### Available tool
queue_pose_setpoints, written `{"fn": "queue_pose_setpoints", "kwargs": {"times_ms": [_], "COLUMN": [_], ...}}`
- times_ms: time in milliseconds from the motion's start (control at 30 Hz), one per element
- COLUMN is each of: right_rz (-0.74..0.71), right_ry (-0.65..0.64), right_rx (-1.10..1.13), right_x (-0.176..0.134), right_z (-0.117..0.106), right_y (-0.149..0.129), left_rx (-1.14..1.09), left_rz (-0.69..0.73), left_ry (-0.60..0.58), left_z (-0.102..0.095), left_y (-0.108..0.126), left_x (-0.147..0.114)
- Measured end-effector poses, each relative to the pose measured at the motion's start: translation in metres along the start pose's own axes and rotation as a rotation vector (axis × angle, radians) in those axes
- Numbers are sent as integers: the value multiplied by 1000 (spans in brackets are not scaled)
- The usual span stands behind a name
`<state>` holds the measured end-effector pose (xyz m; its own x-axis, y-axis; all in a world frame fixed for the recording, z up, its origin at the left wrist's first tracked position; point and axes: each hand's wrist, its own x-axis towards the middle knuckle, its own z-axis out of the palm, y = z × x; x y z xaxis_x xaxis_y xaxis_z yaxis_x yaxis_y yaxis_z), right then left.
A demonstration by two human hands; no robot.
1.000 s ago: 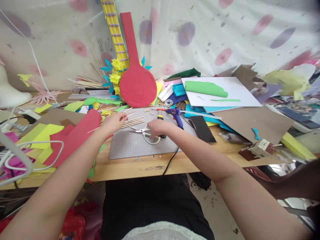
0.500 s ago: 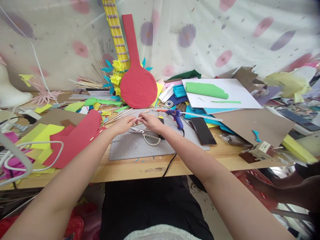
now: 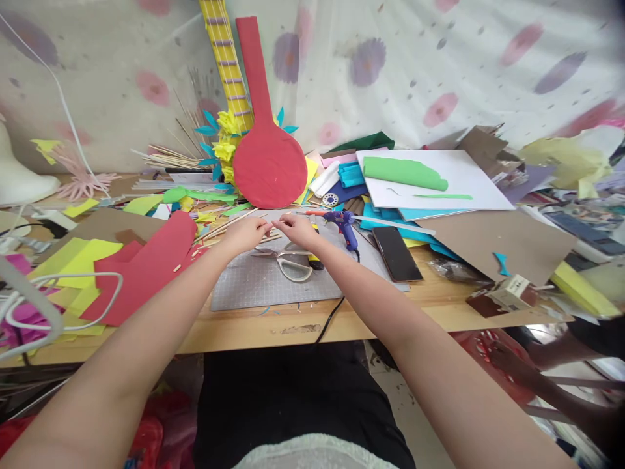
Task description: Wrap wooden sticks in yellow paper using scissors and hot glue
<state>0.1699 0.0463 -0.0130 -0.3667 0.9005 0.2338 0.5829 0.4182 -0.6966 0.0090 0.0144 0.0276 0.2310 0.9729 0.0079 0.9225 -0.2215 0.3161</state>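
My left hand [image 3: 248, 232] and my right hand [image 3: 296, 230] meet fingertip to fingertip above the grey cutting mat [image 3: 249, 290]. The fingers of both are pinched together; whatever sits between them is too small to make out. Just below my right hand lie scissors [image 3: 294, 271] with pale handles, their blades pointing left. A yellow and black tool [image 3: 315, 260] is partly covered by my right wrist. Right of that hand a blue glue gun [image 3: 344, 228] rests with a long white glue stick [image 3: 390, 225] in its back. Thin wooden sticks [image 3: 221, 233] lie beyond my left hand.
A red banjo-shaped piece [image 3: 270, 170] leans against a yellow fretted neck [image 3: 227, 65] at the back. Red sheets [image 3: 146, 273] lie left; a phone [image 3: 396, 253], brown cardboard [image 3: 493, 241] and a white board [image 3: 488, 185] lie right. A black cord [image 3: 331, 320] hangs over the table edge. Another person's foot [image 3: 508, 365] shows at right.
My hands have risen slightly away from the scissors, so more of the scissors shows. A pale bit visible between my fingertips before is hard to see now. The other person's leg has shifted.
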Motion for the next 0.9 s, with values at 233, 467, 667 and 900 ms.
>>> {"fn": "queue_pose_setpoints", "kwargs": {"times_ms": [233, 467, 667, 900], "right_rz": [100, 186, 226, 113], "right_ry": [88, -149, -328, -243], "right_rx": [-76, 479, 831, 720], "right_x": [5, 6, -6, -10], "right_z": [12, -12, -21, -17], "right_y": [-14, -7, 7, 16], "left_rx": [127, 18, -45, 51], "left_rz": [-168, -166, -42, -160], "left_ry": [42, 118, 215, 275], "left_z": [5, 3, 13, 27], "left_y": [10, -9, -13, -6], "left_x": [8, 7, 4, -5]}}
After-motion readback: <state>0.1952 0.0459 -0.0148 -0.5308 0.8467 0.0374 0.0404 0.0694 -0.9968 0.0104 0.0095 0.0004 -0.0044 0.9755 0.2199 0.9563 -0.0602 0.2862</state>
